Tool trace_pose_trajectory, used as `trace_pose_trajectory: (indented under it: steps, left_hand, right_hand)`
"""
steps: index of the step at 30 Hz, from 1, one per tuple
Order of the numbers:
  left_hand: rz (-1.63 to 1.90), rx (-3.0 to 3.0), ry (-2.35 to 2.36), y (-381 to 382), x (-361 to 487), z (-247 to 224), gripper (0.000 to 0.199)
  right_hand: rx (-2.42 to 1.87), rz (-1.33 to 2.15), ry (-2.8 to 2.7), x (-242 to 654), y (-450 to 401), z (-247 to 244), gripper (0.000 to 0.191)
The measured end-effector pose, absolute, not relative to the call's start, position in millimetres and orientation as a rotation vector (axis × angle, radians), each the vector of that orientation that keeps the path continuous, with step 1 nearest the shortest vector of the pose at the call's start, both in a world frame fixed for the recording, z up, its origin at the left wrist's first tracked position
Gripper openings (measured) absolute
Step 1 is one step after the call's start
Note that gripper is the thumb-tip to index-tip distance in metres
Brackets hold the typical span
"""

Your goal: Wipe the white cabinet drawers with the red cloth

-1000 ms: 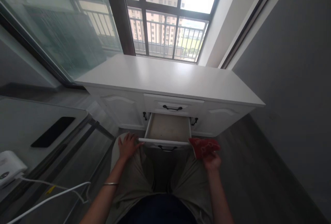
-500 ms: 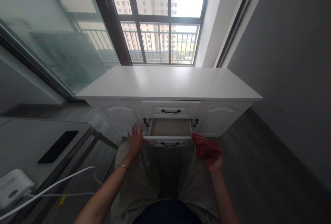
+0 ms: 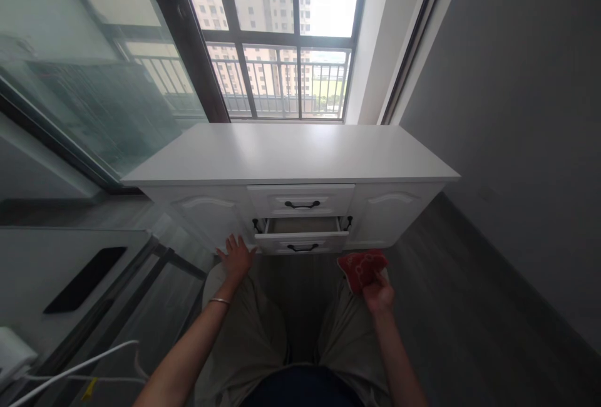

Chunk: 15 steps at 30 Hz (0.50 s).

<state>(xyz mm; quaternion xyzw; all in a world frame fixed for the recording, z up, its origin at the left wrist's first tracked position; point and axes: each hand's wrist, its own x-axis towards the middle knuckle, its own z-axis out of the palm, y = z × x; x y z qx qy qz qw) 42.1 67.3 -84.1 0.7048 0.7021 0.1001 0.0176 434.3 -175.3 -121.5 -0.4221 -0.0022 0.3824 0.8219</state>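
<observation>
A white cabinet stands in front of me. Its lower middle drawer is partly pulled out, and the upper drawer is closed. Fingers spread and holding nothing, my left hand is at the left end of the lower drawer's front; whether it touches the drawer is unclear. A red patterned cloth is gripped in my right hand, just below the drawer's right end and above my right knee.
On the left, a pale table bears a black flat object and a white device with cables. A dark metal frame stands beside my left leg. A grey wall is on the right.
The lower drawer has moved inward and is less far out. My left hand has come away slightly from its left edge. The red cloth has folded or turned in my right hand.
</observation>
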Motion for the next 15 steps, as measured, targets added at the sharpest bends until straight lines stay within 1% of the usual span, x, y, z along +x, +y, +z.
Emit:
trace_pose_trajectory:
  steps: [3,6,11,13,15]
  left_hand:
    - [0.255,2.182,2.109,55,20,-85,0.068]
    - [0.261,2.263,1.877,38,24,-85,0.063]
    - [0.241,2.461,1.351,-2,107,-102,0.045]
    - [0.243,2.495,1.233,-6,145,-108,0.043]
    - [0.242,2.505,1.201,0,174,-113,0.041]
  right_hand:
    - [-0.959,0.843,0.113,429,-166,-122,0.024]
    - [-0.996,0.861,0.102,423,-153,-121,0.022]
    - [-1.076,0.861,0.019,411,-134,-123,0.013]
    - [-1.087,0.867,-0.013,406,-133,-125,0.011]
    - [-1.075,0.882,0.01,403,-136,-128,0.014]
